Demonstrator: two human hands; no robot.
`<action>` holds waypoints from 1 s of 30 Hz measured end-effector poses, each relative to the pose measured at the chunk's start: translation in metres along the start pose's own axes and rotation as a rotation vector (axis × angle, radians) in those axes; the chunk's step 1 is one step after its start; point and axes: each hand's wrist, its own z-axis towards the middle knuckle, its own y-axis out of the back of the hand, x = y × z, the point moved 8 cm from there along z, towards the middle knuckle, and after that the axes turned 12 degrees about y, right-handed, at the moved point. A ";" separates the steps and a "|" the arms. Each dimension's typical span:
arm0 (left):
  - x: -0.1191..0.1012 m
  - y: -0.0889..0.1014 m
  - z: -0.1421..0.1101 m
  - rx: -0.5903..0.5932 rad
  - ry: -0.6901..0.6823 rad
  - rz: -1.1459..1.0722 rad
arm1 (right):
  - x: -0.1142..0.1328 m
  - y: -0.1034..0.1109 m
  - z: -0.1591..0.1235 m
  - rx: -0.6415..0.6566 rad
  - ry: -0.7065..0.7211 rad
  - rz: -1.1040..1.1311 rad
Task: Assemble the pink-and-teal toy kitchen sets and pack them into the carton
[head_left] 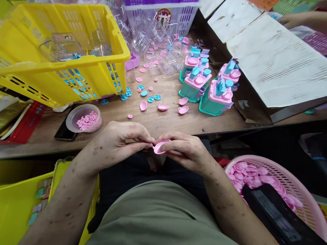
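Over my lap, just off the table's front edge, my right hand (185, 148) grips a small pink oval toy basin (158, 148) between thumb and fingers. Against the basin's left end, my left hand (126, 140) is closed in a pinch; whatever is between its fingertips is too small and hidden to make out. Similar pink basins (183, 109) lie on the table beyond my hands, one with a thin spout-like bit standing up. Left of them, a clear round tub (97, 121) holds many tiny pink pieces.
A yellow basket (120, 59) with clear plastic parts stands back left. Teal-and-pink toy units (212, 98) are grouped at right, beside a cardboard box (275, 67). Blue and pink discs (144, 93) lie scattered. A pink basket (304, 188) of basins is at lower right. Another person's hand (294, 20) shows top right.
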 end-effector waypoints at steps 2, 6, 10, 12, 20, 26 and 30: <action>-0.001 -0.002 0.002 0.057 0.007 0.014 | 0.001 0.000 -0.001 0.002 -0.002 -0.008; 0.003 -0.005 0.005 0.123 0.038 -0.056 | 0.002 0.001 -0.002 0.006 -0.008 -0.034; 0.015 -0.015 0.007 0.147 0.088 -0.239 | 0.005 0.002 -0.001 -0.003 -0.005 -0.075; 0.019 -0.020 0.008 0.120 0.115 -0.281 | 0.004 0.002 0.000 -0.011 -0.004 -0.084; 0.037 0.074 -0.009 -0.343 0.371 0.390 | -0.063 0.025 -0.020 0.022 -0.123 -0.404; 0.138 0.139 -0.045 -0.154 0.901 0.851 | -0.102 0.033 -0.007 0.098 -0.229 -0.544; 0.167 0.131 -0.040 -0.091 0.838 0.907 | -0.115 -0.004 0.051 0.213 -0.200 -0.527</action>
